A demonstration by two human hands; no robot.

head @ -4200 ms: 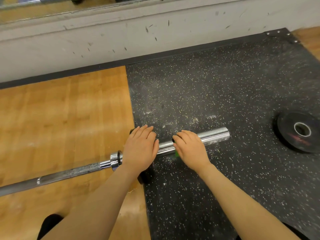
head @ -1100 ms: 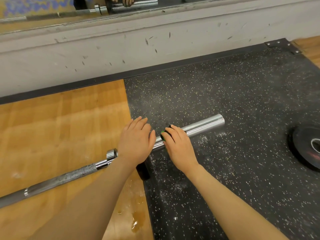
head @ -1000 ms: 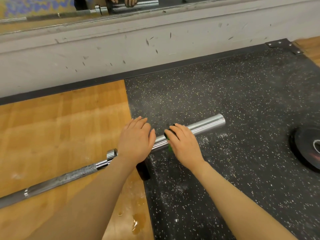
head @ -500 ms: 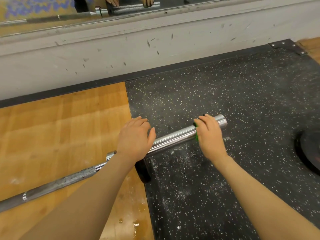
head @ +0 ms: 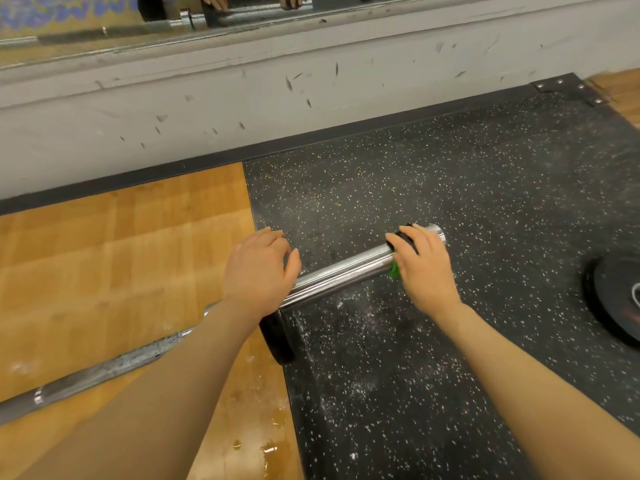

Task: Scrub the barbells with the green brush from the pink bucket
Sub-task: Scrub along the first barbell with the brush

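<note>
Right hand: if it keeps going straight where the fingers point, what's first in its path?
Right hand points up the frame toward the wall. Past the barbell sleeve, only speckled rubber mat, then likely the dark baseboard; depth unclear.

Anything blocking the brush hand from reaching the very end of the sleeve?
Nothing visible. The right hand holds the green brush on the barbell sleeve, near its bare end; the loose plate lies apart.

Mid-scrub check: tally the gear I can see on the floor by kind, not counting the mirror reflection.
Barbell: 1
Green brush: 1, under the right hand
Black weight plates: 2, one on the bar, one loose on the mat
Total: 4
</note>
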